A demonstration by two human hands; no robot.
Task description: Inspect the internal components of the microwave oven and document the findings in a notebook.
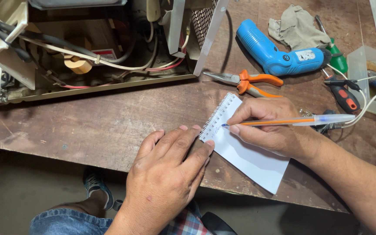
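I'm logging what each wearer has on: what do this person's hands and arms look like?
Both hands are bare: the left hand and right hand have no gloves, rings or watch in view. The forearms are uncovered, with no sleeves showing. The fingers have short nails.

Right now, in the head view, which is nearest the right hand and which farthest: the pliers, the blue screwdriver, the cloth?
From the right hand:
1. Pliers, just above the knuckles.
2. Blue screwdriver, farther up the bench.
3. Cloth, at the bench's far edge.

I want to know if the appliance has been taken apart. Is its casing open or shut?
Open. The appliance has its cover off: wires, a transformer and brackets lie exposed on the wooden bench.
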